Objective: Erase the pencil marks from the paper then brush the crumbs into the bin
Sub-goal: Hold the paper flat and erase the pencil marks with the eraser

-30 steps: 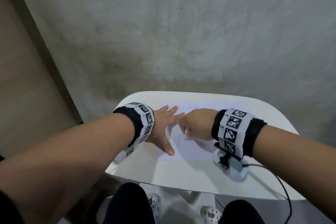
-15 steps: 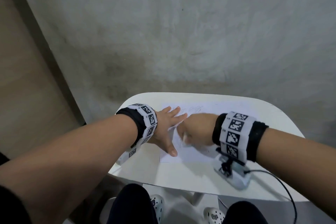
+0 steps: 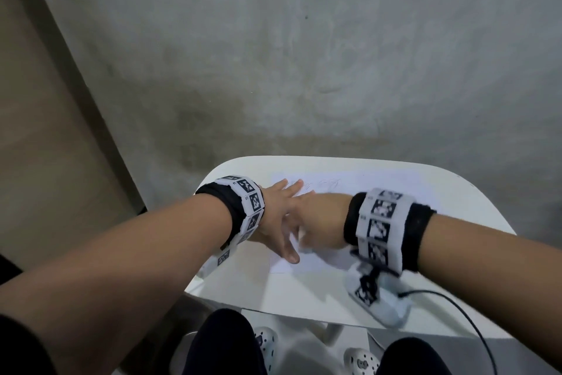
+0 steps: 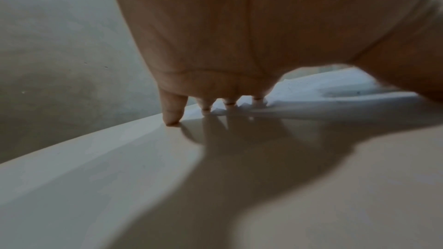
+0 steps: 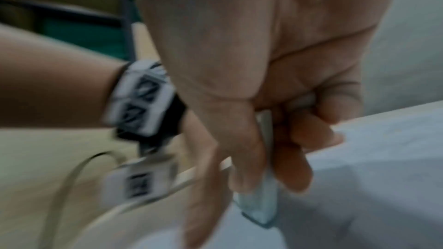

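Observation:
A white sheet of paper (image 3: 359, 184) lies on the small white table (image 3: 304, 292), with faint pencil marks (image 3: 327, 183) near its far edge. My left hand (image 3: 281, 216) lies flat with spread fingers on the paper's left part, fingertips (image 4: 171, 118) pressing down. My right hand (image 3: 322, 222), blurred, pinches a white eraser (image 5: 263, 202) between thumb and fingers, its tip on the paper (image 5: 383, 158) close to my left thumb. No bin is in view.
The table's near edge (image 3: 273, 310) is above my knees and white shoes (image 3: 362, 359). A black cable (image 3: 456, 310) runs from the right wrist camera (image 3: 377, 295) over the table's right side. A grey wall (image 3: 304, 70) stands right behind the table.
My right hand has slid left and nearer along the paper with the eraser, closer to my left thumb. The left hand has stayed pressed on the sheet.

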The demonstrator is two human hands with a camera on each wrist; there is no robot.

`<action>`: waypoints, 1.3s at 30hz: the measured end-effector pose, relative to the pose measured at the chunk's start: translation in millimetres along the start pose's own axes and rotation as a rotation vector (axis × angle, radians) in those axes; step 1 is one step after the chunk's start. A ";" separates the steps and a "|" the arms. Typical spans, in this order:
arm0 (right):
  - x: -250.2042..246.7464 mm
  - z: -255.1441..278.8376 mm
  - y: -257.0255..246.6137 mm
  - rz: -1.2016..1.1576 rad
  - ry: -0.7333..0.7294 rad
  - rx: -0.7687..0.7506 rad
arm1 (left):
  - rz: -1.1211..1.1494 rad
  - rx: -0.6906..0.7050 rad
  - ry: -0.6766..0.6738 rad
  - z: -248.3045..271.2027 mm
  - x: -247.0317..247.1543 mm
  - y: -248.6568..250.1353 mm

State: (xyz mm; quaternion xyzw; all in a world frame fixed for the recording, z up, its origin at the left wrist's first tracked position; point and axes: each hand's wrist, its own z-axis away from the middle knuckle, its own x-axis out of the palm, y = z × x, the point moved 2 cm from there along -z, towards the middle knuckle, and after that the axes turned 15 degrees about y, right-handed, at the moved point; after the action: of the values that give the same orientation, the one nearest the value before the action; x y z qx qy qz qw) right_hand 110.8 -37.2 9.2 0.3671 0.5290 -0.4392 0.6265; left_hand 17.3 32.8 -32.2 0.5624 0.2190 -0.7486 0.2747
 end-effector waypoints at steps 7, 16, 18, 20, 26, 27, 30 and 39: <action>-1.6 0.2 -9.6 0.021 -0.009 -0.017 | 0.019 -0.007 -0.007 5.7 -3.9 1.1; -4.0 -10.3 27.3 0.084 0.042 0.137 | -0.017 0.031 -0.037 11.0 1.2 -17.9; -6.5 -8.5 26.0 0.083 0.044 0.139 | -0.006 0.018 -0.040 16.4 4.2 -22.9; -3.4 -6.3 11.4 0.097 0.026 0.084 | 0.022 0.015 -0.014 19.5 6.6 -22.6; -3.3 -9.4 16.8 0.061 0.023 0.136 | 0.045 0.009 -0.019 18.8 5.9 -22.0; -4.8 -9.1 15.4 0.090 0.043 0.119 | 0.040 0.004 -0.021 19.3 6.6 -21.7; 0.6 -0.1 -7.3 0.090 -0.056 -0.024 | 0.023 0.006 0.004 19.6 9.4 -19.4; 0.5 4.7 -13.6 0.061 -0.068 -0.077 | 0.023 0.015 -0.005 18.3 9.7 -20.5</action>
State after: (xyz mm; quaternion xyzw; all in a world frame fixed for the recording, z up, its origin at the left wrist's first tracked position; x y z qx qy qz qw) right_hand 99.7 -46.3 9.5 0.3433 0.5126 -0.4115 0.6709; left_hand -11.6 35.0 -36.1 0.5649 0.2062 -0.7486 0.2794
